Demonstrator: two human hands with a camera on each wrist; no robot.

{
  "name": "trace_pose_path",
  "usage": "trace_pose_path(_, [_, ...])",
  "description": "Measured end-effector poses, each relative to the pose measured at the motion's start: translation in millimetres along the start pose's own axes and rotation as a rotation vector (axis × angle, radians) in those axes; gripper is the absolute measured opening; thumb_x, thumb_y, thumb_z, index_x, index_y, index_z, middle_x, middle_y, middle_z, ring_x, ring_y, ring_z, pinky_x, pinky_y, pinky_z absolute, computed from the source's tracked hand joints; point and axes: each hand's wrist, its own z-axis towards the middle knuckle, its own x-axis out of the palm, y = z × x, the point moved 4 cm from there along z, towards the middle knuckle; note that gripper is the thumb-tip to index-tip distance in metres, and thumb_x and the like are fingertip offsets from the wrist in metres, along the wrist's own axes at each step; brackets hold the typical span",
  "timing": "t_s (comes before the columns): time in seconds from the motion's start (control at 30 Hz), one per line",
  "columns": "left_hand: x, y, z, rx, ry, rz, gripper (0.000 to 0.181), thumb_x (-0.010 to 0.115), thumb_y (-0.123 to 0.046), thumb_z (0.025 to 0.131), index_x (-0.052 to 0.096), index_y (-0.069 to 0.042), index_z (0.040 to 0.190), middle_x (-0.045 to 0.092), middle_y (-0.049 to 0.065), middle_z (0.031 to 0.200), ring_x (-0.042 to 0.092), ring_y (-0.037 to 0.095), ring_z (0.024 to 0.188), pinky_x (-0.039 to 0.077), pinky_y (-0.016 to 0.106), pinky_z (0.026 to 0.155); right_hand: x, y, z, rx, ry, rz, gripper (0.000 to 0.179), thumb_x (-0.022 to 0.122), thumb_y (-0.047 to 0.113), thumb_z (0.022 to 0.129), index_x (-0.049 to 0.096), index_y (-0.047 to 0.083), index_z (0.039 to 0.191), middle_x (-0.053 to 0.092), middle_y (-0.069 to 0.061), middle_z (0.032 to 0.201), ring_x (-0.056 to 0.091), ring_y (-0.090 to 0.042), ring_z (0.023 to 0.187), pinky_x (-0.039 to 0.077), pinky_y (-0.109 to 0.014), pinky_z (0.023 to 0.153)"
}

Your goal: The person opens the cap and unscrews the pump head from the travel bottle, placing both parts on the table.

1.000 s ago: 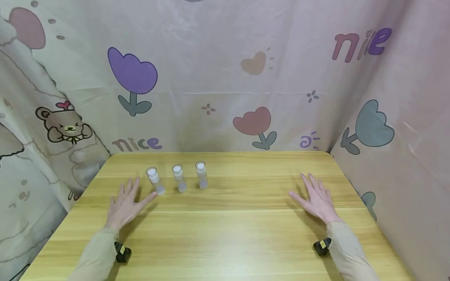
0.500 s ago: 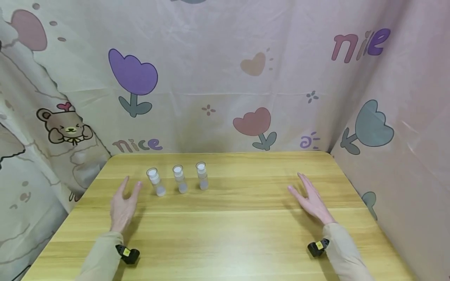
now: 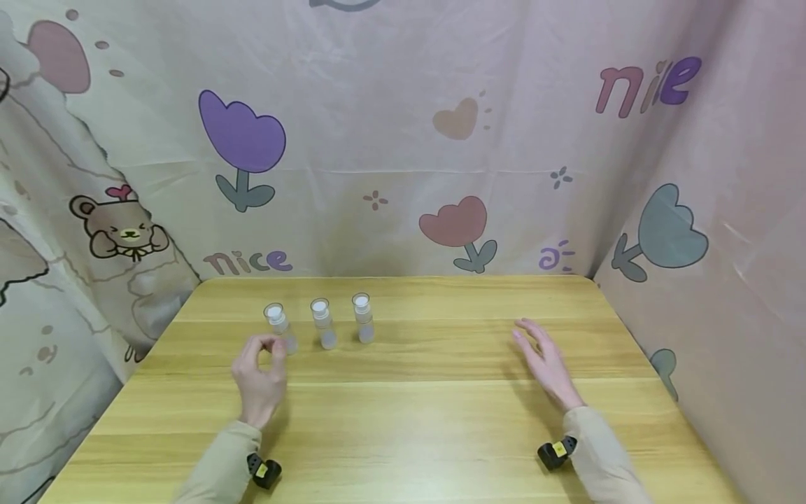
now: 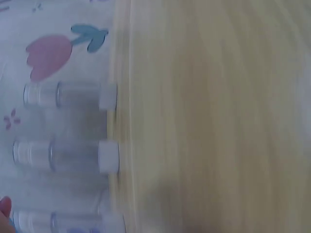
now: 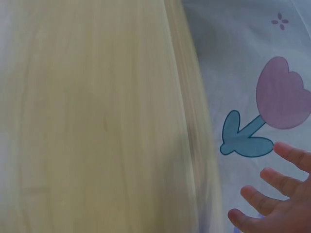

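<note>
Three small clear bottles stand in a row toward the back left of the table, each with a white top inside a clear cap and a white base. They are the left bottle [image 3: 276,317], the middle bottle [image 3: 323,325] and the right bottle [image 3: 363,318]. My left hand [image 3: 259,381] is just in front of the left bottle, fingers loosely bent and thumb toward them, overlapping its lower part. In the left wrist view a fingertip [image 4: 5,206] shows by that bottle's top end. My right hand [image 3: 549,367] hovers over the right side of the table, fingers spread, holding nothing.
The wooden table [image 3: 409,434] reaches back to a printed curtain [image 3: 352,126], which also hangs at both sides. A small black camera [image 3: 266,474] is on the left wrist, another black camera [image 3: 555,453] on the right.
My left hand lifts from spread on the table, turns and moves right to the left bottle, its fingers bending. My right hand turns onto its side and shifts slightly left. The bottles stay put.
</note>
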Motion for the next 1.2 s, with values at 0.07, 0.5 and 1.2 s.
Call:
trace_pose_path(0.07, [7.9, -6.0, -4.7, -0.021, 0.071, -0.01, 0.009, 0.057, 0.007, 0.083, 0.065, 0.011, 0.084, 0.062, 0.009, 0.076, 0.048, -0.014, 0.083, 0.041, 0.006, 0.075, 3, 3, -0.7, -0.007, -0.003, 0.008, 0.057, 0.043, 0.039, 0.108, 0.043, -0.002, 0.148, 0.028, -0.027, 0.162, 0.026, -0.048, 0.15, 0.025, -0.068, 0.121])
trace_pose_path(0.5, [48.1, -24.5, -27.6, -0.317, 0.488, -0.133, 0.033, 0.062, -0.005, 0.098, 0.06, 0.001, 0.13, 0.068, 0.019, 0.126, 0.063, 0.017, 0.116, 0.042, 0.005, 0.103, 21, 22, 0.8, -0.072, -0.076, 0.133, 0.043, 0.045, 0.024, 0.108, 0.052, -0.003, 0.14, 0.04, -0.025, 0.156, 0.038, -0.044, 0.144, 0.031, -0.061, 0.121])
trace_pose_path(1.2, [107.1, -9.9, -57.0, -0.769, 0.768, -0.294, 0.095, 0.067, -0.031, 0.097, 0.002, -0.003, 0.161, 0.004, 0.019, 0.17, 0.006, 0.037, 0.158, 0.007, 0.052, 0.131, 48, 30, -0.2, -0.081, 0.004, 0.215, 0.043, 0.043, 0.026, 0.109, 0.052, -0.001, 0.141, 0.04, -0.023, 0.157, 0.035, -0.043, 0.146, 0.027, -0.066, 0.121])
